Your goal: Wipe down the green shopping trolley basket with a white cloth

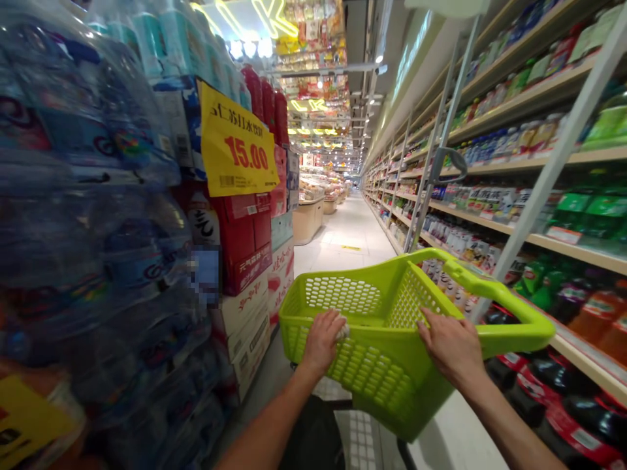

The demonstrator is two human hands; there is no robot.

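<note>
A lime-green plastic shopping cart (392,365) stands sideways in front of me, its basket walls full of holes and its loop handle pointing right. My left hand (323,336) is closed over the near rim, left of the middle. Something small, white and crumpled (343,328) shows beside its fingers; I cannot make out what it is. Further right, where the rim meets the handle, my right hand (453,343) is closed on the same rim. No goods show in the visible part of the basket.
Shrink-wrapped water bottles (147,261) are stacked close on the left, beside red drink boxes (245,241) and a yellow price sign (240,143). Drink shelves (490,228) line the right, with a metal ladder (441,143) leaning there. A white-tiled aisle (345,228) runs ahead past produce stands (308,215).
</note>
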